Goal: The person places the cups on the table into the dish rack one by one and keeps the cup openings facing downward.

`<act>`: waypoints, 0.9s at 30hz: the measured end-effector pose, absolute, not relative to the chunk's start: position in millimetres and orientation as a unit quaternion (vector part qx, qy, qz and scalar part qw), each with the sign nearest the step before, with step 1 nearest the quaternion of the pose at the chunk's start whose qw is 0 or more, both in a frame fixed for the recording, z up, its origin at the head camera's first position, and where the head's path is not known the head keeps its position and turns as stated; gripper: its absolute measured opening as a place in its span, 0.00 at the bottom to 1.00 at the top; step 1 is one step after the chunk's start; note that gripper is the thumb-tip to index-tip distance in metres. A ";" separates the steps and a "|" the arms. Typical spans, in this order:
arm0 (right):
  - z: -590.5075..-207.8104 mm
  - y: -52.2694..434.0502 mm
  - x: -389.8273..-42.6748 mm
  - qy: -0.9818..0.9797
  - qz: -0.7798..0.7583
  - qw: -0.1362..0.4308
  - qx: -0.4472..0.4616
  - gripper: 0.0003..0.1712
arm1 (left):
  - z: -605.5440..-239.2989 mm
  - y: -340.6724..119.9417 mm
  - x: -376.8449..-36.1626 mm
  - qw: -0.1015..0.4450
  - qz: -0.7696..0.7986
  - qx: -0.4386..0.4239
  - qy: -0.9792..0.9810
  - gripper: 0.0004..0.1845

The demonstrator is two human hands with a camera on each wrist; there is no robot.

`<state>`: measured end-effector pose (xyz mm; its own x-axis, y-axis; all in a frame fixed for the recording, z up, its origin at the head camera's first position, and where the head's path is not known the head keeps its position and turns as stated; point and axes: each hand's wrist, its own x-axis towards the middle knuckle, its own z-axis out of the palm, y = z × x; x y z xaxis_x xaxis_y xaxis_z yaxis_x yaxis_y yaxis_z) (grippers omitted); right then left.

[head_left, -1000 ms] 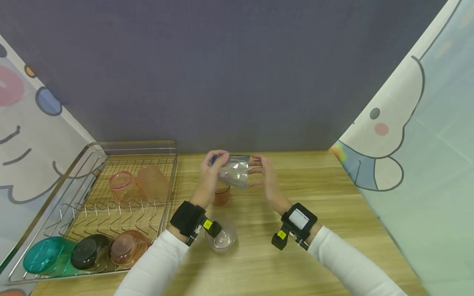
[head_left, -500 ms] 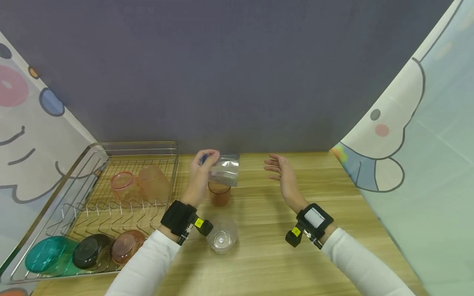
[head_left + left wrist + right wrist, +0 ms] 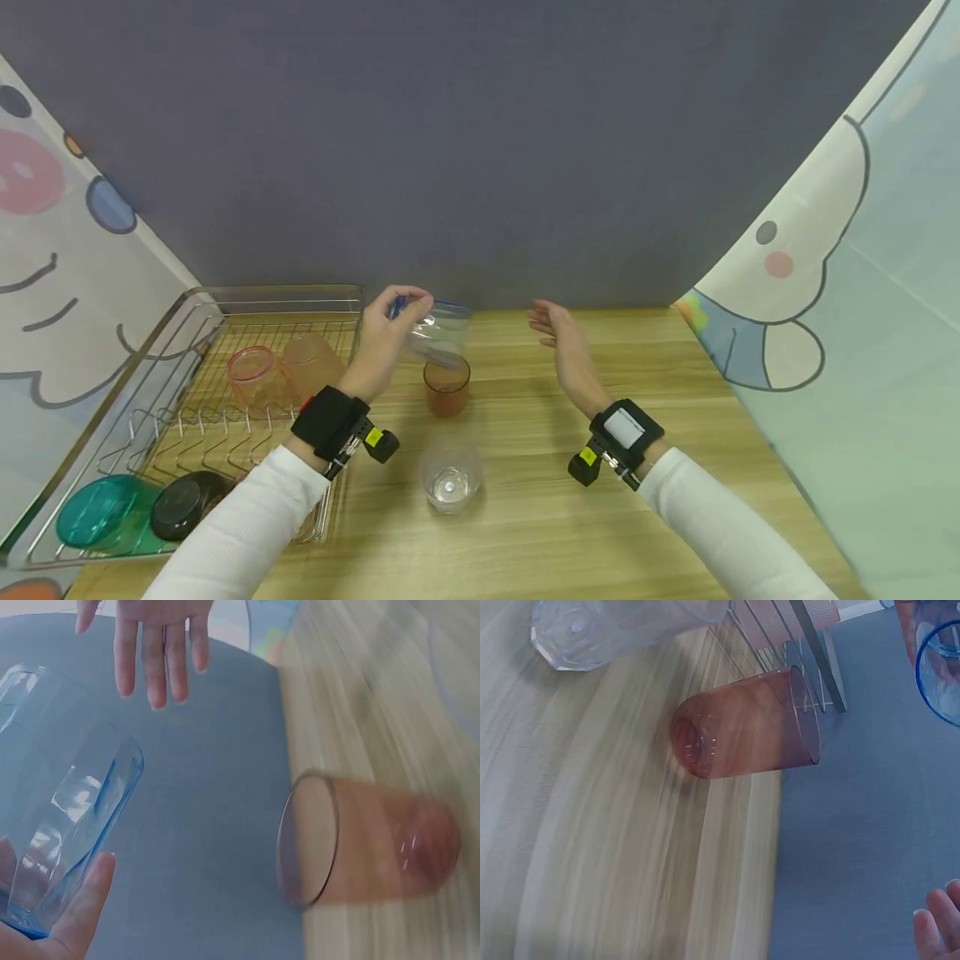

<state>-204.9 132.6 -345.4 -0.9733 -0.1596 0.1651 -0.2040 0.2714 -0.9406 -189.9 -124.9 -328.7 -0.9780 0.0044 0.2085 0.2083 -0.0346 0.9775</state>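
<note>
In the head view my left hand grips a clear, blue-tinted drinking glass near its base, tilted with the mouth toward the right. The left wrist view has my thumb along the side of this glass. My right hand is held apart to the right, fingers extended and nothing in them. An orange-brown glass stands upright on the table, just below the raised glass in the head view. Nearer to me stands a clear glass. The right wrist view also shows the orange-brown glass.
A metal dish rack sits on the left of the wooden table. Two pinkish glasses lean in its back part. A teal glass and a dark glass lie in front. A grey panel rises behind.
My left hand has moved left toward the rack with the blue-tinted glass. My right hand has come away from that glass's rim and drawn off to the right.
</note>
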 end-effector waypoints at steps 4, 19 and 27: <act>-343.0 128.1 -207.0 -0.811 0.568 0.025 0.136 0.34 | -317.4 -140.9 -191.8 0.084 -0.695 -0.083 -0.709 0.12; -312.2 101.3 -222.2 -0.866 0.462 0.013 0.190 0.37 | -270.7 -219.1 -205.5 0.178 -0.606 -0.037 -0.775 0.15; -304.7 67.4 -225.6 -0.871 0.433 -0.026 0.229 0.37 | -276.9 -257.0 -209.8 0.210 -0.513 0.045 -0.831 0.19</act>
<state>-225.6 67.4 -304.7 -0.8939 -0.4212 0.1532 -0.3764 0.5199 -0.7668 -209.8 -257.0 -276.9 -0.9074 -0.2909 0.3032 0.1411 0.4687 0.8720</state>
